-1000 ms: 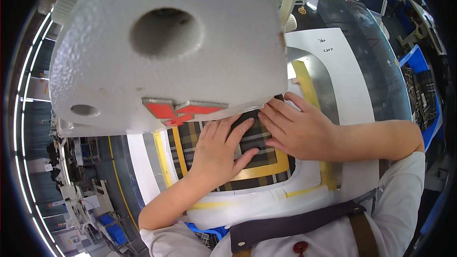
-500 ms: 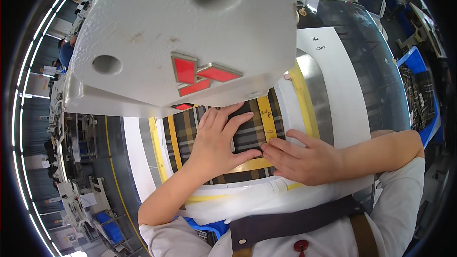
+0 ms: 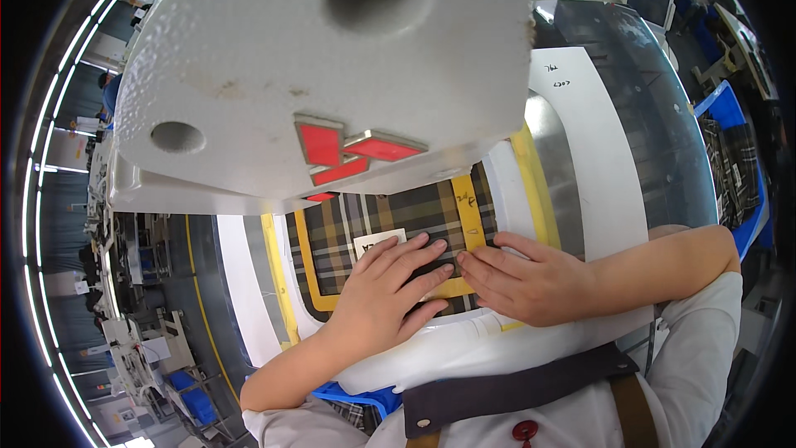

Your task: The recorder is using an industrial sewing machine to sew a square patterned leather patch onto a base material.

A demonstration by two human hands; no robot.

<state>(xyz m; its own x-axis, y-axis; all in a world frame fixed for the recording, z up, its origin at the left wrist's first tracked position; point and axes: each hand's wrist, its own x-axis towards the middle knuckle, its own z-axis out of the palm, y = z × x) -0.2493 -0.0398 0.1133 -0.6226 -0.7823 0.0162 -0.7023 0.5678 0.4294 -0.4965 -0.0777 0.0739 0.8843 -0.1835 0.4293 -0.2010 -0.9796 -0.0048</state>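
Dark plaid fabric in brown, grey and white lies flat under a yellow frame. A white label with dark print sits on the fabric. Palm down, my left hand lies over the cloth and the frame's near edge, its fingers stretched by the label and partly covering it. My right hand rests at the frame's near right corner with its fingers extended, holding nothing. The two hands' fingertips almost meet.
A big white machine head with a red emblem hangs over the far part of the fabric, hiding it. White board and yellow strips surround the work. A blue bin with plaid pieces stands at right; machines line the left.
My left hand has drawn back toward me over the fabric, so the white label and more of the plaid now show. The right hand has hardly moved.
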